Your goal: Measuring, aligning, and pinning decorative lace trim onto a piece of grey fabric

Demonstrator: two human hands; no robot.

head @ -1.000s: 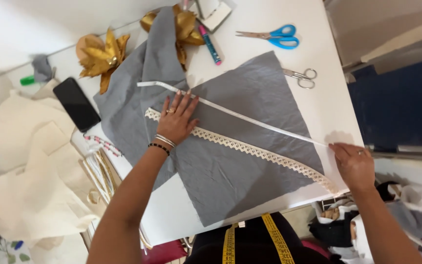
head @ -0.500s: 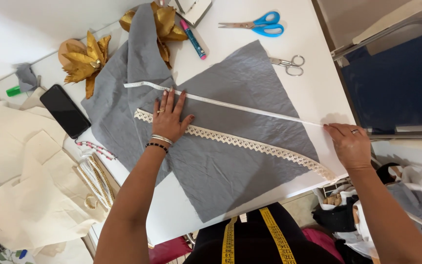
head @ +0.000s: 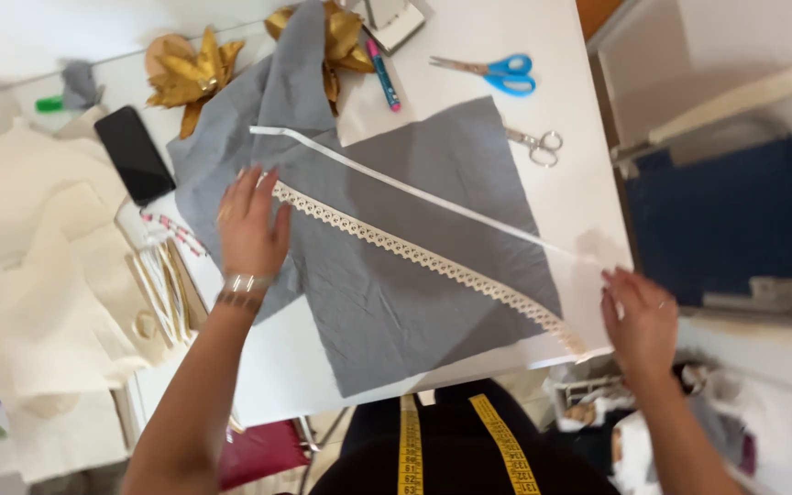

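A grey fabric piece (head: 414,266) lies spread on the white table (head: 469,37). Across it run a cream lace trim (head: 414,252) and a narrow white ribbon (head: 414,191), both slanting down to the right. My left hand (head: 251,225) rests flat, fingers spread, on the fabric at the left end of the lace. My right hand (head: 639,316) is at the table's right edge, at the right ends of the lace and ribbon; its grip is not clear. A yellow tape measure (head: 456,445) hangs down my dark front.
Blue-handled scissors (head: 492,71) and small metal scissors (head: 535,144) lie at the back right. A pink pen (head: 383,75), gold leaf ornaments (head: 190,73), a black phone (head: 133,154) and cream fabric (head: 29,266) lie to the left. A dark blue surface (head: 726,220) stands right.
My left hand has slid left along the lace to its left end. My right hand has stayed at the table's right edge. The camera view has shifted slightly.
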